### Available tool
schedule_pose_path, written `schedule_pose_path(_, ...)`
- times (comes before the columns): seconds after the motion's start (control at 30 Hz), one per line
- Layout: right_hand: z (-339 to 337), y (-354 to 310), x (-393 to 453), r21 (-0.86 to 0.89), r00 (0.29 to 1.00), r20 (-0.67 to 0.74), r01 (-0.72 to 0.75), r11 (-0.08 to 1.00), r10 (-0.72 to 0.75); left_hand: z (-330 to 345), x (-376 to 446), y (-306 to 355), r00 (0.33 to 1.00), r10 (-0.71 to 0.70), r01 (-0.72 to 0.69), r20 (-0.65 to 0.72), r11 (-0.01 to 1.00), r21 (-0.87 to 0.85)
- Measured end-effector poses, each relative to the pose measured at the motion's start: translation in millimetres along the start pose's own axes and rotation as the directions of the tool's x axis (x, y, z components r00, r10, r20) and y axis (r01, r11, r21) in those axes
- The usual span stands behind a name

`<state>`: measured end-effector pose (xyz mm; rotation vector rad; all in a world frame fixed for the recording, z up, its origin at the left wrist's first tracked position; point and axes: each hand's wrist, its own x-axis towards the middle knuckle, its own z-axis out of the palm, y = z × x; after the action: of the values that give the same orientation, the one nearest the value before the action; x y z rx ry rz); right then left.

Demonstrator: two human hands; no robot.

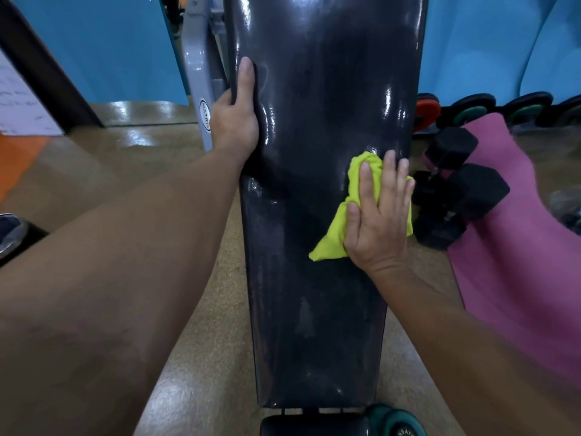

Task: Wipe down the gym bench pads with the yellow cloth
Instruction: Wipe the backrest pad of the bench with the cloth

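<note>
Gym frame reads MATRIX; left hand grips pad edge, right hand flat on yellow cloth.

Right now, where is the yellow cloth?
The yellow cloth lies on the right side of the black bench pad, pressed flat under the right hand, beside the black dumbbells on the floor.

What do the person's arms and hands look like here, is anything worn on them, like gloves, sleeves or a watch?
Both arms are bare for as far as the view shows: no sleeves anywhere in the frame. The left hand and the right hand wear no gloves, and no rings, watch or wristband show on the fingers or wrists. The fingernails are short and plain. No markings are visible on either forearm.
</note>
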<state>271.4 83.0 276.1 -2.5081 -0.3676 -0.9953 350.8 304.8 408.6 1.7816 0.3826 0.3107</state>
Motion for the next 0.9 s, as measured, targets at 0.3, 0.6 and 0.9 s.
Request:
schedule_pose_path(0.3, 13.9, -41.3, 4.7, -0.071, 0.999, -0.019, 0.028, 0.997, -0.029, 0.4, 1.7, -4.3, 1.000, 0.003, -0.003, -0.011, 1.000, 0.018)
schedule_pose_path(0.6, 8.5, -30.6, 19.7, -0.103, 0.997, -0.073, -0.041, 0.994, 0.033, -2.4, -0.1, -4.8, 1.000, 0.017, -0.017, 0.000, 1.000, 0.023)
schedule_pose_path(0.9, 5.4, -14.6, -4.2, -0.092, 0.987, 0.046, 0.156, 0.983, -0.152, -3.4, -2.4, -3.0, 1.000, -0.007, 0.007, 0.012, 1.000, 0.001)
